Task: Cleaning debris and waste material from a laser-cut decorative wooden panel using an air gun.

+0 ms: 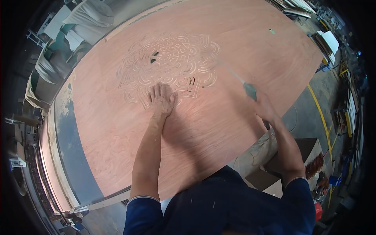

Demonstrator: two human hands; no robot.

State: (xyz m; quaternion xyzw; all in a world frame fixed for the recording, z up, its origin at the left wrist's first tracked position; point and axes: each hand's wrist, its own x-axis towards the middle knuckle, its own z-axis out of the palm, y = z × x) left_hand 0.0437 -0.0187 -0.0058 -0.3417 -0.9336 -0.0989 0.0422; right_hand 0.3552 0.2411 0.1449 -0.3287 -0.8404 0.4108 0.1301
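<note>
A large reddish plywood sheet point(219, 129) lies before me, with a round flower-like pattern point(172, 58) cut into its surface. Dark openings show where a few pieces are cut through. My left hand point(161, 101) rests flat on the sheet at the pattern's near edge, fingers spread. Over the right part of the sheet, my right hand point(266, 107) is closed round a green air blow gun point(250, 91). Its long thin nozzle points up and left toward the pattern, and the tip is blurred. Part of the grip is hidden by the hand.
The sheet lies on a machine bed with a grey strip point(74, 149) along its left side. Pale dust-collection bags point(88, 15) stand at the far left. Below my right arm are an open cardboard box point(305, 149) and a hose. A yellow floor line point(319, 107) runs at right.
</note>
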